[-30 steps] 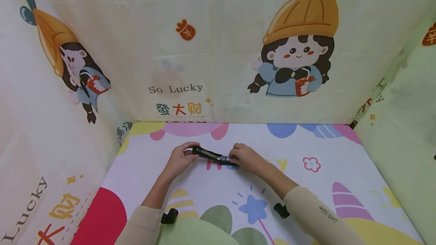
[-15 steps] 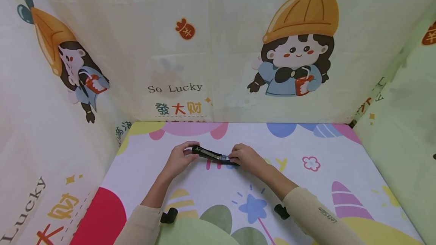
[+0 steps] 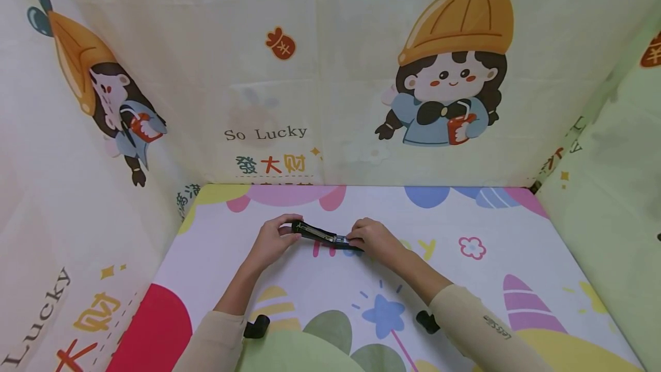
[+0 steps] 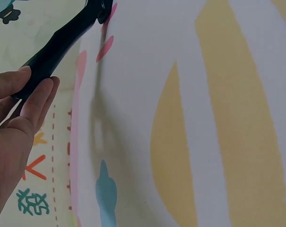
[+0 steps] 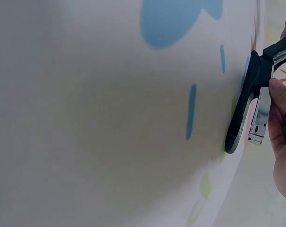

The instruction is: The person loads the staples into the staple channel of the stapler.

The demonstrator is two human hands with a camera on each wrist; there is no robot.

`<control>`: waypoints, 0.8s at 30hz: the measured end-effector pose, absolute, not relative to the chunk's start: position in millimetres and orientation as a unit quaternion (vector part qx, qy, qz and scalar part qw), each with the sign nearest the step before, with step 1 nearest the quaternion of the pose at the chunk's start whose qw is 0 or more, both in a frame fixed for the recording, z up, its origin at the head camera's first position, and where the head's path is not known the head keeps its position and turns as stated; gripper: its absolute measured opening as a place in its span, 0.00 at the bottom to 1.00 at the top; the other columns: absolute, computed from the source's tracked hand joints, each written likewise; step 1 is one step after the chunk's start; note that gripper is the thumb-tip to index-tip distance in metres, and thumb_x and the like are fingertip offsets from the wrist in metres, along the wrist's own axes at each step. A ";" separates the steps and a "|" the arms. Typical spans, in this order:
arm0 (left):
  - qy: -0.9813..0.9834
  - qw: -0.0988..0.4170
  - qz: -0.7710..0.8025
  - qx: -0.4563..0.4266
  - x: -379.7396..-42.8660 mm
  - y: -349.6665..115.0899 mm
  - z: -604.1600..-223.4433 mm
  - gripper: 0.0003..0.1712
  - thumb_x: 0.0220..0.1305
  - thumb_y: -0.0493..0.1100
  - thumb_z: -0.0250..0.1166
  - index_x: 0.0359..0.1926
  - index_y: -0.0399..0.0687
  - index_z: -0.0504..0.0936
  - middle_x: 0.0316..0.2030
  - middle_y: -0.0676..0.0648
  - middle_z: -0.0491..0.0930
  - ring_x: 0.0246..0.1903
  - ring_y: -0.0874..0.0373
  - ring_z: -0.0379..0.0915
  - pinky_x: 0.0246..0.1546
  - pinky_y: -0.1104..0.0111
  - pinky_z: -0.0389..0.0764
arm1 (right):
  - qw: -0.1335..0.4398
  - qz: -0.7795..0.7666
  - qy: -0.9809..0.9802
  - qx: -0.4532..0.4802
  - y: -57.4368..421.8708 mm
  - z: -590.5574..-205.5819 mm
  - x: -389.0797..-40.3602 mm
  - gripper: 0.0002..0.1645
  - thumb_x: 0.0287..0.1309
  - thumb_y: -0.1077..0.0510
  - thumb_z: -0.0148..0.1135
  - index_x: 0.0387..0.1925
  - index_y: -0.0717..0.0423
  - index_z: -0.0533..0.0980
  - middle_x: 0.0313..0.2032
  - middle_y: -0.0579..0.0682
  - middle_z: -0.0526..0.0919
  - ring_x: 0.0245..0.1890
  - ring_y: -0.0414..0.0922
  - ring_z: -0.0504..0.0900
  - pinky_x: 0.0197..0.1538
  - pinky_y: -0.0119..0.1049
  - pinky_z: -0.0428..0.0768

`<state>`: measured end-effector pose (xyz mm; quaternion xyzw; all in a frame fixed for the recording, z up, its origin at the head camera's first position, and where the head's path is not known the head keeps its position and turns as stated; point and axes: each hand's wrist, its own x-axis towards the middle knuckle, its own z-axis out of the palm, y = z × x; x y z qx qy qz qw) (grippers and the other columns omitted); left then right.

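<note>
"Where's the stapler (image 3: 322,236)?"
"Opened out over the patterned table (image 3: 516,234), between the left hand (image 3: 272,241) and the right hand (image 3: 379,241)."
"How is it held?"
"The left pinches one black end (image 4: 41,68) between thumb (image 4: 11,82) and fingers (image 4: 38,98); the right likewise pinches the metal tray (image 5: 262,111)."

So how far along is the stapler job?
Done: the stapler is swung open, its black cover raised off the metal magazine. In hand: the left hand grips the cover's end; the right hand holds the magazine. To go: likely closing it, as it stands open; can't tell if staples are loaded.
</note>
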<state>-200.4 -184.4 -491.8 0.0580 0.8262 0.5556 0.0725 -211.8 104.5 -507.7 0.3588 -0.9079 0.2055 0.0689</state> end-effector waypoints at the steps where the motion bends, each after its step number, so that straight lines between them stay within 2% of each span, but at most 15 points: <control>1: 0.826 0.072 0.556 0.058 -200.4 -184.5 -491.9 0.27 0.57 0.32 0.68 0.59 0.46 0.77 0.58 0.43 0.75 0.50 0.50 0.80 0.39 0.72 0.82 | 0.068 0.210 -0.908 0.357 104.6 -508.0 -211.9 0.09 0.52 0.57 0.71 0.38 0.50 0.87 0.35 0.44 0.85 0.39 0.40 0.80 0.45 0.32 0.82; 8: 0.823 0.074 0.560 0.057 -200.9 -184.9 -492.8 0.27 0.57 0.32 0.68 0.59 0.46 0.77 0.58 0.44 0.75 0.51 0.50 0.80 0.40 0.72 0.82 | 0.055 0.253 -0.904 0.341 107.0 -512.3 -213.7 0.09 0.54 0.57 0.70 0.39 0.50 0.86 0.37 0.43 0.83 0.39 0.39 0.79 0.45 0.32 0.81; 16: 0.821 0.073 0.563 0.058 -200.7 -185.0 -492.0 0.26 0.58 0.32 0.68 0.59 0.46 0.77 0.59 0.43 0.75 0.52 0.49 0.80 0.40 0.73 0.82 | 0.020 0.271 -0.897 0.349 111.9 -516.8 -215.1 0.13 0.55 0.55 0.69 0.45 0.45 0.84 0.40 0.43 0.79 0.42 0.38 0.73 0.44 0.32 0.77; 24: 0.821 0.068 0.563 0.065 -201.8 -184.8 -494.6 0.27 0.57 0.30 0.68 0.59 0.44 0.77 0.58 0.43 0.76 0.52 0.49 0.80 0.40 0.72 0.82 | 0.033 0.239 -0.892 0.382 113.6 -519.8 -215.1 0.16 0.55 0.56 0.70 0.46 0.43 0.85 0.39 0.45 0.76 0.40 0.40 0.69 0.41 0.31 0.72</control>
